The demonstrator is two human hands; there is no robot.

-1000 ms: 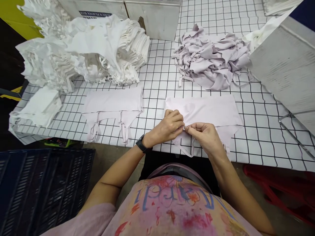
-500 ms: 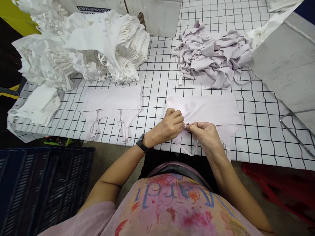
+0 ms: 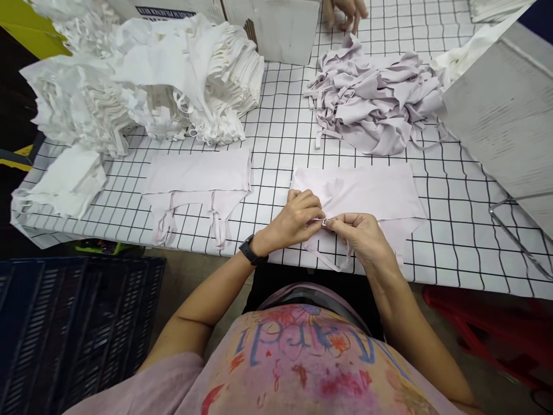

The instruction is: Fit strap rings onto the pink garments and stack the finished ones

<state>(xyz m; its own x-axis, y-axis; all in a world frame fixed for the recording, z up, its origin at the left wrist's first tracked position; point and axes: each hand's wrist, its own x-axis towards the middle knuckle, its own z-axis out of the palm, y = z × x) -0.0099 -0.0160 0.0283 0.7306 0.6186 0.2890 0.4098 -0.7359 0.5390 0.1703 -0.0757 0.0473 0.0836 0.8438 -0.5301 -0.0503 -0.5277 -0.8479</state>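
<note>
A pale lilac strappy top (image 3: 375,190) lies flat at the table's front edge, its straps toward me. My left hand (image 3: 302,216), with a dark watch at the wrist, pinches one of its straps. From the other side my right hand (image 3: 358,230) grips the same strap by a small slider, fingertips close to those of the left. A loop of the strap (image 3: 324,259) hangs below both hands. Left of my hands rests another lilac top (image 3: 199,173), laid flat with its straps bundled.
Stacked white garments (image 3: 185,75) fill the back left, beside a white box (image 3: 280,29). A heap of lilac garments (image 3: 375,104) lies behind my work, with another person's hand (image 3: 345,11) beyond it. A white board-like panel (image 3: 505,109) stands at right; blue crates (image 3: 82,323) sit lower left.
My left fingers have shifted and opened slightly around the strap, and the slider now shows between both hands. Another person's hand has come into view at the top.
</note>
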